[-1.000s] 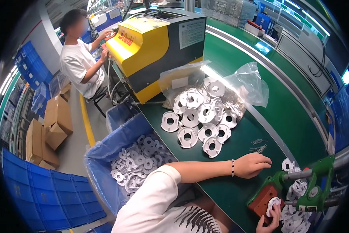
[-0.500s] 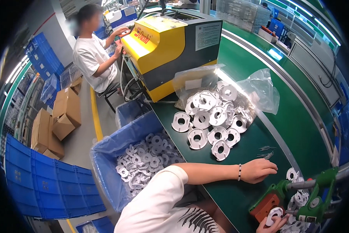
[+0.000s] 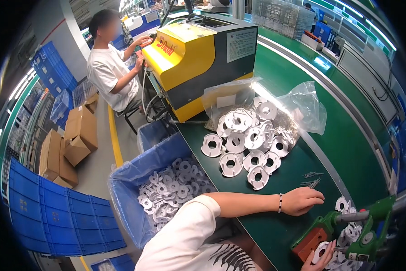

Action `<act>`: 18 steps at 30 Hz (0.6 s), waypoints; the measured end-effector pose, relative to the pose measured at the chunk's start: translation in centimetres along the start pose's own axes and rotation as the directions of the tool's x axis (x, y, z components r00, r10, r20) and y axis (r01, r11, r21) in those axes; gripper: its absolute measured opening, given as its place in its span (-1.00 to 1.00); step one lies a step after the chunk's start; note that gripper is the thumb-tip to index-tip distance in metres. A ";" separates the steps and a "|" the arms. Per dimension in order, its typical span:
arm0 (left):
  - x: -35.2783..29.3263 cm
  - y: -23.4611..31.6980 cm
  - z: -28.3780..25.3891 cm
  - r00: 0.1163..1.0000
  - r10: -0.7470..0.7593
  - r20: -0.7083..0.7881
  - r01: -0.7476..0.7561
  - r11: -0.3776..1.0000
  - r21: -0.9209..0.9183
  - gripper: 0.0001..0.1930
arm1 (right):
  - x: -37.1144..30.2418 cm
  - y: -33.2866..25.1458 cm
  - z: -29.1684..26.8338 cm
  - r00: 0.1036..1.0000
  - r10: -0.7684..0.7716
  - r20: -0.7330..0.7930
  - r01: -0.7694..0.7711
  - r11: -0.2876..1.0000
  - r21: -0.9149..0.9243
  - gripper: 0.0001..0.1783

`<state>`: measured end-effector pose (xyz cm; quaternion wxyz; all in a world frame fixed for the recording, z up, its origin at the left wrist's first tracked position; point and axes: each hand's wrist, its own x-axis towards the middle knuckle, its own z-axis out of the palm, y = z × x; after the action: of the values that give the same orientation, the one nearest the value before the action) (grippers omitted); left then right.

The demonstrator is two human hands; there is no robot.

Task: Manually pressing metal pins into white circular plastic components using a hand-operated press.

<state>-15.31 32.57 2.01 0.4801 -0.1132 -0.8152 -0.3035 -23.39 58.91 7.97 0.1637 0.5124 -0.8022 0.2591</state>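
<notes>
My left hand (image 3: 303,201), with a beaded bracelet at its wrist, hovers over or rests on the green table beside a small pile of thin metal pins (image 3: 312,181). Its fingers are curled together, and whatever they hold is hidden. At the lower right, my right hand (image 3: 316,265) grips a white plastic ring (image 3: 320,253) between thumb and fingers. That ring is against or just beside the reddish-brown block (image 3: 309,243) of a green hand press (image 3: 369,235).
White ring parts (image 3: 253,135) are heaped on the table by a clear plastic bag (image 3: 309,106). More lie around the press. A lined blue bin (image 3: 126,189) full of rings stands left. Beyond is a yellow-and-grey machine (image 3: 203,63), with a seated person (image 3: 112,67) working at it.
My right fingers have moved further round the white ring, covering more of its edge. My left hand stays by the pins, its fingers slightly shifted. The whole view has shifted a little.
</notes>
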 end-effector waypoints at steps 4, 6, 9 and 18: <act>0.0 0.0 -0.1 0.999 -0.023 0.033 0.022 1.000 0.006 -0.53 | 0.3 0.1 -0.4 0.998 -0.044 0.045 0.046 0.998 -0.030 -0.40; -0.1 0.0 0.0 0.999 -0.021 0.030 0.020 1.000 0.008 -0.52 | 0.2 -0.1 -0.6 0.993 0.001 0.115 0.006 0.998 -0.061 -0.42; -0.1 -0.1 0.1 0.999 -0.040 0.036 0.040 0.999 0.004 -0.52 | 0.5 -0.8 -0.7 0.979 0.067 0.195 -0.042 0.991 -0.126 -0.45; -0.2 -0.2 0.1 0.998 -0.052 0.048 0.051 0.999 0.007 -0.51 | 2.9 -2.3 0.1 0.958 0.090 0.272 -0.012 0.961 -0.275 -0.50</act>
<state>-15.42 32.49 1.68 0.4528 -0.0980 -0.8301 -0.3104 -22.50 55.96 10.00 0.1096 0.4958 -0.8582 0.0756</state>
